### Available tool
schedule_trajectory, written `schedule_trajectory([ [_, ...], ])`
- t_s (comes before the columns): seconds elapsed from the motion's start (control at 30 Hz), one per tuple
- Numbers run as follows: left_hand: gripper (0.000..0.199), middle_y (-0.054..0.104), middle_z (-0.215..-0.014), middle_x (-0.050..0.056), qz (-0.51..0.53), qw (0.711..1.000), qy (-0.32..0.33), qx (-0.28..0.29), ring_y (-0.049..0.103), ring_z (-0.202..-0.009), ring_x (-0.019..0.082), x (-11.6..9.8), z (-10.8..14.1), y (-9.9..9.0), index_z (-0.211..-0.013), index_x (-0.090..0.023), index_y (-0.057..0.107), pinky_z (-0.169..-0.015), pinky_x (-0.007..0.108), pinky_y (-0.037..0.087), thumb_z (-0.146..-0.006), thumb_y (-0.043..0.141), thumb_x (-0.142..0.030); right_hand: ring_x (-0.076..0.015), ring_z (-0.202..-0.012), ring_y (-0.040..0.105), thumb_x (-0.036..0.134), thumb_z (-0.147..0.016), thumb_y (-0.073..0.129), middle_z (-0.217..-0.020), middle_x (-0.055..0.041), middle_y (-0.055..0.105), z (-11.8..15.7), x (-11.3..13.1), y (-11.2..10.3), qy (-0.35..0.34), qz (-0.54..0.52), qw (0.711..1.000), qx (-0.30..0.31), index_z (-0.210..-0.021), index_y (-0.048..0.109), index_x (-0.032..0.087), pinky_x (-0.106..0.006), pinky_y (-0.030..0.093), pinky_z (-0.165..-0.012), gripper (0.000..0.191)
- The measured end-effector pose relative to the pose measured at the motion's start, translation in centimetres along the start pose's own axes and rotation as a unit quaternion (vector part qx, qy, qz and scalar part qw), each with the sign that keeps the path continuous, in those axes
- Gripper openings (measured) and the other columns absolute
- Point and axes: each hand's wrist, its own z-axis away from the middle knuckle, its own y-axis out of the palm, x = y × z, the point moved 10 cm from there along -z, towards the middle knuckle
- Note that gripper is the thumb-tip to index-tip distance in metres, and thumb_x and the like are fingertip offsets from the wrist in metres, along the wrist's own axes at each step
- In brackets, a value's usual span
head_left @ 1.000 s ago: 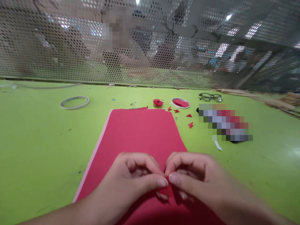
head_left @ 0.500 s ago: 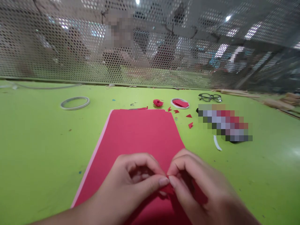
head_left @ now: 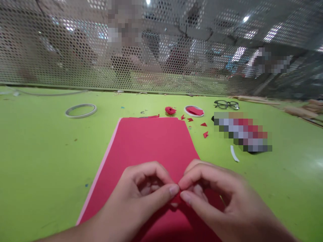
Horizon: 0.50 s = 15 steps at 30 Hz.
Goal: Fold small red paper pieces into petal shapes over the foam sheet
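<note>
"What have you got hold of?"

"A small red paper piece (head_left: 177, 198), pinched between the thumb and forefinger of my left hand (head_left: 141, 191) and of my right hand (head_left: 224, 191). Both grips are closed at the tips, which nearly meet. My fingers hide most of its shape."

"And where is it?"

"Just above the red sheets (head_left: 153, 141), flat, smooth and matt, with a paler pink edge along the left. Beyond their far edge sits a round red paper rosette (head_left: 170, 110), spiky-rimmed. Beside it, a white ring (head_left: 186, 112) encircles flat red pieces, and sharp-cornered folded scraps (head_left: 204, 124) lie nearby on the glossy green table (head_left: 45, 151)."

"Anything different from half a second ago?"

"My right hand has rolled, so its thumbnail now shows, and that thumb lies lower, away from the forefinger's knuckle. My left thumb has risen slightly. The paper is still between my fingertips; rosette, ring and scraps haven't moved."
</note>
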Motion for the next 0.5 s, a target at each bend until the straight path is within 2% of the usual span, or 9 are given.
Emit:
schedule_trajectory([
  [0.07,0.015,0.073,-0.06,0.0,-0.003,1.0,0.004,0.0,0.065,-0.062,0.016,-0.1,0.1,0.0,-0.061,-0.015,0.071,-0.062,0.025,0.049,-0.069,0.083,-0.019,-0.0151,-0.057,0.048,0.026,-0.075,0.063,-0.062,0.001,0.055,-0.1,-0.3,0.1,0.014,-0.024,1.0,0.005,-0.065,0.06,0.024,-0.029,0.039,-0.054,0.011],
  [0.2,0.015,0.073,-0.058,0.001,0.016,1.0,0.001,0.009,0.066,-0.06,0.016,0.2,0.1,0.1,-0.06,-0.015,0.071,-0.064,0.026,0.051,-0.07,0.082,-0.019,-0.0117,-0.051,0.041,0.03,-0.074,0.07,-0.055,0.0056,0.049,-0.4,-1.6,1.5,0.08,-0.144,0.983,0.081,-0.066,0.06,0.022,-0.026,0.034,-0.05,0.015],
  [0.3,0.016,0.074,-0.057,0.001,0.042,0.999,-0.018,0.02,0.067,-0.058,0.015,0.7,-0.1,0.3,-0.058,-0.014,0.072,-0.063,0.025,0.052,-0.067,0.085,-0.017,-0.0086,-0.049,0.035,0.031,-0.075,0.075,-0.051,0.0087,0.046,-0.4,-2.2,2.0,0.116,-0.192,0.967,0.119,-0.069,0.061,0.019,-0.023,0.03,-0.049,0.019],
  [0.5,0.016,0.075,-0.057,0.001,0.054,0.998,-0.017,0.037,0.068,-0.058,0.015,0.8,-0.2,0.4,-0.058,-0.015,0.073,-0.063,0.024,0.052,-0.067,0.086,-0.018,-0.0082,-0.049,0.038,0.034,-0.074,0.079,-0.051,0.0086,0.048,0.0,-2.7,2.2,0.144,-0.21,0.959,0.127,-0.069,0.061,0.019,-0.022,0.032,-0.05,0.025],
])
